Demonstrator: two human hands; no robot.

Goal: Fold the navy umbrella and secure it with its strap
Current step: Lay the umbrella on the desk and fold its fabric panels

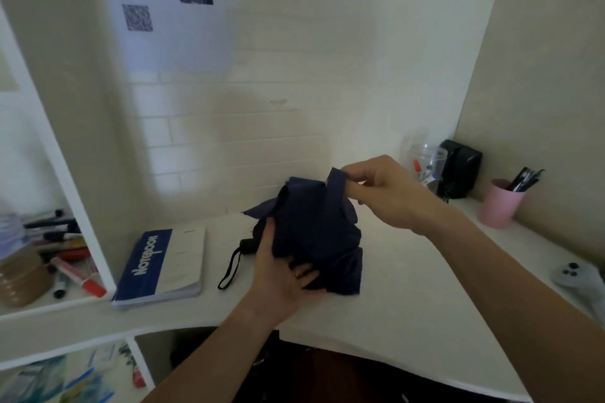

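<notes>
Both forearms reach in from 6 o'clock. Left hand (281, 275) grips the bunched navy umbrella (314, 232) over the white desk (409, 321), its handle (247, 244) pointing toward 9 o'clock. Right hand (386, 193) pinches the strap (335, 185) raised toward 12. At 9 o'clock, a book (160, 267) reads "NOTEBOOK".

The setting is a home study nook. A white tabletop (409, 304) fits into a corner of cream walls. It carries a blue-and-white spiral notebook (162, 267), a pink plastic pen cup (499, 204) and a white shelf unit (65, 173) holding markers (70, 267). Printed sheets (167, 10) hang on the wall.
</notes>
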